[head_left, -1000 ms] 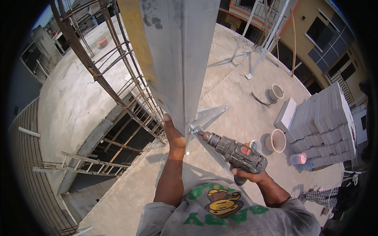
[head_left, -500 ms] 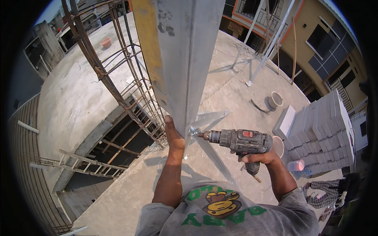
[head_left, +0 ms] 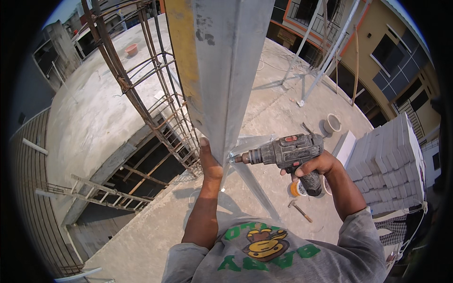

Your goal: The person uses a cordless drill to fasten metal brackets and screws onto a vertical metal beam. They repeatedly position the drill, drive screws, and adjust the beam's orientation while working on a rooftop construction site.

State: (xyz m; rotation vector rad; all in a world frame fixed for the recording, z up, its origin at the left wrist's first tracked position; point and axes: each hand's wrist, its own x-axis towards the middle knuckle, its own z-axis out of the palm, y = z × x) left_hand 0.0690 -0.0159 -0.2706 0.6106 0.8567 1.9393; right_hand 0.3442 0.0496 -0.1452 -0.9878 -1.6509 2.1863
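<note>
Right hand (head_left: 323, 164) wrapped round handle (head_left: 310, 182) of cordless drill (head_left: 292, 150), fingers curled in snug, drill nose aimed left. Socket tip (head_left: 238, 159) right up by lower end of galvanised steel post (head_left: 218, 85); can't tell if touching. Left hand (head_left: 211, 167) braced on post's near left side, thumb pointing up; other fingers hidden, can't tell how tightly they close. Rebar cage (head_left: 126, 86) left of post. Below my drill, hammer (head_left: 302, 212) on concrete slab (head_left: 295, 115), near yellow tub (head_left: 296, 189). Grey blocks (head_left: 387, 162) stacked off right.
</note>
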